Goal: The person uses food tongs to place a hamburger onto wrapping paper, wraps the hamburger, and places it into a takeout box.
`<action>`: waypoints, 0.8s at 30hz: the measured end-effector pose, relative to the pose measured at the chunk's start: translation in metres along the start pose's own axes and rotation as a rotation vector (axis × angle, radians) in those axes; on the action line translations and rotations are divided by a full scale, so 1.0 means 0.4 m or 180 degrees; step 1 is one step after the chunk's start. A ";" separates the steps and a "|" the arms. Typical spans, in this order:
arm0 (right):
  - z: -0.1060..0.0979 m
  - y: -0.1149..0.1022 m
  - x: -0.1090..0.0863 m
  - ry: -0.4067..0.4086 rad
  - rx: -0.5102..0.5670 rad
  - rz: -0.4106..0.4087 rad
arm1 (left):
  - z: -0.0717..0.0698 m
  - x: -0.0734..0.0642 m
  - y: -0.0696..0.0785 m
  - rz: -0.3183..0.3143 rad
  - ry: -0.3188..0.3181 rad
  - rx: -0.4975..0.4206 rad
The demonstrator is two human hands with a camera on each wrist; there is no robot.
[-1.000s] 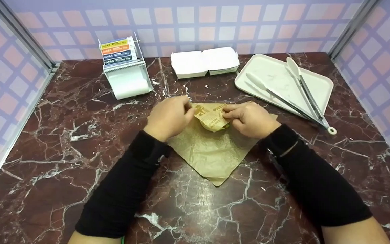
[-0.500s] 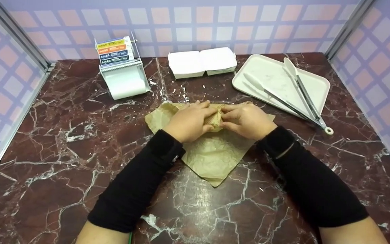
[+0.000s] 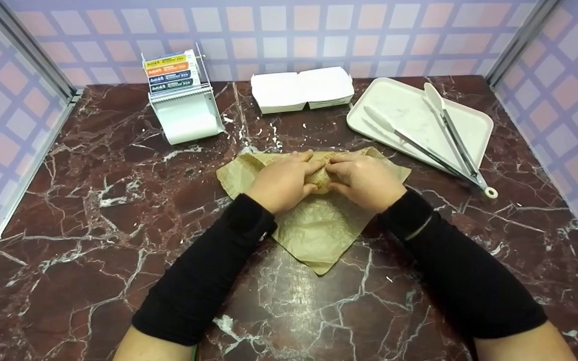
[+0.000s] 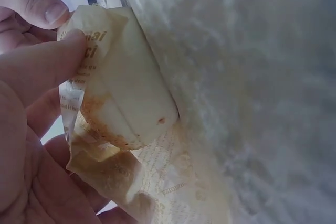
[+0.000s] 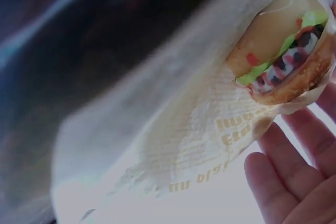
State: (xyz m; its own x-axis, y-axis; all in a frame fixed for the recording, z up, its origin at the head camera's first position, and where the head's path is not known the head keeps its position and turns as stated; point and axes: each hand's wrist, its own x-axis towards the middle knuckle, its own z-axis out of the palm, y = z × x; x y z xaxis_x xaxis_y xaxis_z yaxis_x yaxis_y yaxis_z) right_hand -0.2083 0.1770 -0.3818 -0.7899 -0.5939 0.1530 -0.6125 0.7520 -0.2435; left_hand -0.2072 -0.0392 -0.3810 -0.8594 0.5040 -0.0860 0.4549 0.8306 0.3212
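Note:
A brown printed sheet of wrapping paper lies diagonally on the table, its near corner pointing at me. Its far part is folded over a burger, whose bun, lettuce and dark-and-white sauced filling show at the open side in the right wrist view. In the left wrist view the pale bun sits inside the paper. My left hand grips the covered burger from the left, thumb on the near side. Opposite it, my right hand holds the right side, fingers bent over the paper. The fingertips of both hands almost meet on top.
Behind the paper stands an opened white box. To its left is a dispenser with coloured label strips. A pale tray with tongs across it lies at the back right. White bits are scattered on the marbled table.
My left hand has moved right from the paper's left part onto the folded burger, uncovering the left corner. The right hand stays nearly in place. Over the last half second little has moved.

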 end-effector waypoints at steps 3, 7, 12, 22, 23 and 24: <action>0.004 -0.005 -0.001 0.0047 0.0007 -0.0029 | 0.003 -0.001 0.003 0.0089 0.0135 0.0113; 0.008 -0.008 -0.003 0.0122 0.0028 -0.0104 | 0.005 -0.002 0.007 0.0292 0.0381 0.0291; 0.006 -0.008 -0.007 0.0147 0.0003 -0.0204 | 0.005 -0.006 0.010 0.0319 0.0405 0.0282; 0.007 -0.002 -0.013 0.0278 -0.0062 -0.0429 | 0.008 -0.008 0.010 0.0300 0.0458 0.0165; 0.007 -0.002 -0.013 0.0285 -0.0063 -0.0426 | 0.008 -0.008 0.010 0.0289 0.0459 0.0160; 0.007 -0.003 -0.013 0.0280 -0.0058 -0.0415 | 0.008 -0.007 0.010 0.0278 0.0451 0.0157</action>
State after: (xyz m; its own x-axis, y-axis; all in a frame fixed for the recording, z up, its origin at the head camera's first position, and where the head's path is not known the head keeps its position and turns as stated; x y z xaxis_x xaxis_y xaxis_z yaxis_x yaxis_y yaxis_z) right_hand -0.2035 0.1785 -0.3851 -0.7026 -0.6601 0.2656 -0.7099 0.6756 -0.1988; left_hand -0.2019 -0.0364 -0.3825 -0.8388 0.5393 0.0751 0.5373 0.7974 0.2748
